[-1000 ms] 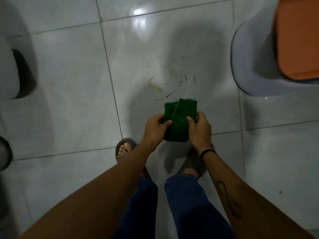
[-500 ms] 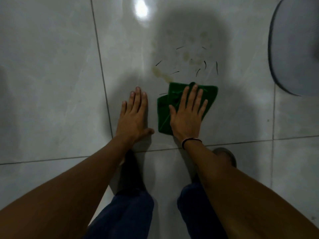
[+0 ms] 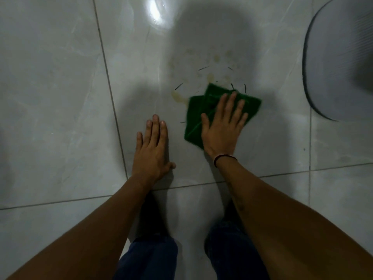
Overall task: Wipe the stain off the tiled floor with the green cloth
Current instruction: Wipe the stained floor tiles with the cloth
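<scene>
A folded green cloth [image 3: 196, 113] lies flat on the pale tiled floor [image 3: 60, 98]. My right hand [image 3: 223, 126] presses down on it with the fingers spread, palm over its near half. Just beyond and left of the cloth spreads a yellowish stain [image 3: 178, 96], with more faint blotches [image 3: 217, 58] farther out and a few thin dark strands scattered among them. The cloth's far edge touches the stained patch. My left hand [image 3: 152, 147] rests flat on the bare tile to the left of the cloth, fingers together, holding nothing.
A round grey base [image 3: 339, 67] of some object stands on the floor at the right edge. A bright light reflection [image 3: 158, 14] glares on the tile beyond the stain. My knees in blue trousers [image 3: 149, 259] are at the bottom.
Both hands held the cloth up a second ago; it was then laid on the floor. Since half a second ago my right hand has slid the cloth to the right along the stain's edge.
</scene>
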